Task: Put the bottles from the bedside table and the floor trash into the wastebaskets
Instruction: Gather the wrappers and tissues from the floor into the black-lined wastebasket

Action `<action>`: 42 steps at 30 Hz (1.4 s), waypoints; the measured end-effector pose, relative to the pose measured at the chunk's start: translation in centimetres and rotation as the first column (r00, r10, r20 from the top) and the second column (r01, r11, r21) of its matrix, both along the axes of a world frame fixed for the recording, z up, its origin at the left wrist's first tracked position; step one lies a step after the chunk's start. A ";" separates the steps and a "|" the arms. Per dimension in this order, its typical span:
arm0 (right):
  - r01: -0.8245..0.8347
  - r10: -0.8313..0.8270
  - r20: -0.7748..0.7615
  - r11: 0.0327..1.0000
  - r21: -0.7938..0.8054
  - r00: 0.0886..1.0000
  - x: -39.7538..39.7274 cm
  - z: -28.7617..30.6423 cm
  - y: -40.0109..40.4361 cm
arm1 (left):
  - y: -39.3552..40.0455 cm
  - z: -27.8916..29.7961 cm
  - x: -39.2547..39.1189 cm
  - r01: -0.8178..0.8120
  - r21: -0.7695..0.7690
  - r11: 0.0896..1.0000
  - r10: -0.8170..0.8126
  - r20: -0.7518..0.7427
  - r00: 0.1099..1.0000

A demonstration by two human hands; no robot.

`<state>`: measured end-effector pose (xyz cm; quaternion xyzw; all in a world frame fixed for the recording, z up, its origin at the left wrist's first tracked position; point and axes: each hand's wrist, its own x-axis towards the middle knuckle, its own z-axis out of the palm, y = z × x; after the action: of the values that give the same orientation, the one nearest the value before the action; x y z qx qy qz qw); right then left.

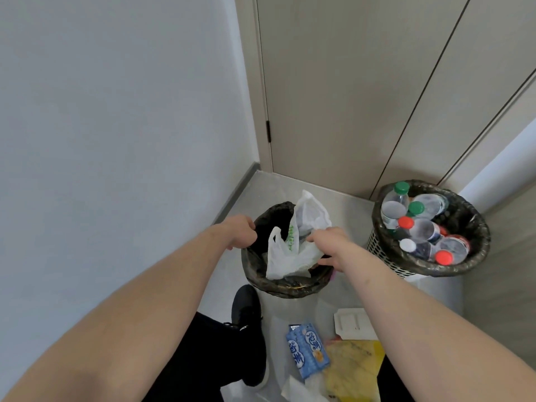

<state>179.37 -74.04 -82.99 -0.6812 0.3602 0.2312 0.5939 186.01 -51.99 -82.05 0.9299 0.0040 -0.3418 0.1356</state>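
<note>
Right basket (pixel 385 250), far right by the door (pixel 348 97), packed with bottles (pixel 420 227), caps red, green and white. Left basket (pixel 278 287), black-lined, centre on the floor (pixel 278 187), with a white bag (pixel 287 253) half in, half poking above the rim. Left hand (pixel 239 232) gripping the basket's left rim, fingers curled over the liner. Right hand (pixel 327 245) pinching the bag at the right rim. Nearer, on the floor: yellow wrapper (pixel 352 369), shoe (pixel 249 323), blue carton (pixel 307 351), white tray (pixel 352 323).

A beige door (pixel 348 97) (black hinge on its left edge) stands behind; a black shoe (pixel 249 329) rests on the grey floor (pixel 290 184)
</note>
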 end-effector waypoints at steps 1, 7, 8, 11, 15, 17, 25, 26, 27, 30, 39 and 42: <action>-0.009 0.009 0.012 1.000 -0.019 1.000 -0.2 0.4 -0.4 | -0.3 0.0 -0.2 0.016 0.010 1.000 -0.016 0.002 1.000; -0.102 0.115 0.049 0.972 -0.209 0.992 -2.4 2.1 -4.0 | -2.9 0.5 -2.2 0.166 0.068 0.984 -0.170 0.055 0.984; -0.121 0.136 0.048 0.965 -0.231 0.990 -2.8 2.2 -4.6 | -3.5 0.5 -2.7 0.202 0.083 0.976 -0.207 0.063 0.976; -0.196 0.225 0.056 0.928 -0.316 0.973 -4.5 2.8 -6.7 | -6.0 0.3 -4.6 0.325 0.119 0.938 -0.334 0.068 0.940; -0.369 0.419 0.017 0.818 -0.441 0.908 -7.1 3.4 -9.2 | -9.4 0.5 -7.7 0.458 0.182 0.870 -0.477 0.081 0.875; -0.473 0.513 -0.048 0.746 -0.468 0.857 -8.6 3.6 -10.2 | -10.9 0.2 -9.3 0.486 0.237 0.841 -0.523 0.125 0.843; -0.599 0.617 -0.147 0.632 -0.492 0.773 -13.5 4.4 -14.6 | -14.7 -1.5 -12.2 0.512 0.326 0.795 -0.605 0.489 0.628; -0.591 0.614 -0.139 0.636 -0.496 0.777 -13.9 4.6 -15.2 | -15.1 -1.6 -12.4 0.563 0.292 0.773 -0.628 0.475 0.616; -0.584 0.609 -0.133 0.642 -0.496 0.782 -14.3 4.7 -15.7 | -15.5 -1.8 -12.7 0.611 0.263 0.747 -0.658 0.423 0.623; -0.589 0.606 -0.144 0.646 -0.486 0.783 -15.6 4.8 -17.2 | -16.1 -2.9 -13.8 0.702 0.270 0.659 -0.751 0.188 0.632; -0.637 0.619 -0.211 0.623 -0.454 0.756 -18.5 4.3 -19.4 | -14.4 -9.5 -14.5 0.659 0.338 0.672 -0.665 -0.116 0.738; -0.640 0.626 -0.206 0.621 -0.451 0.752 -18.8 4.3 -19.8 | -13.7 -10.4 -14.5 0.618 0.325 0.715 -0.623 -0.103 0.775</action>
<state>160.58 -93.80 -78.67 -0.8888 0.1525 0.3344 0.2737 171.47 -65.69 -92.50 0.8883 -0.2498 -0.3549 -0.1498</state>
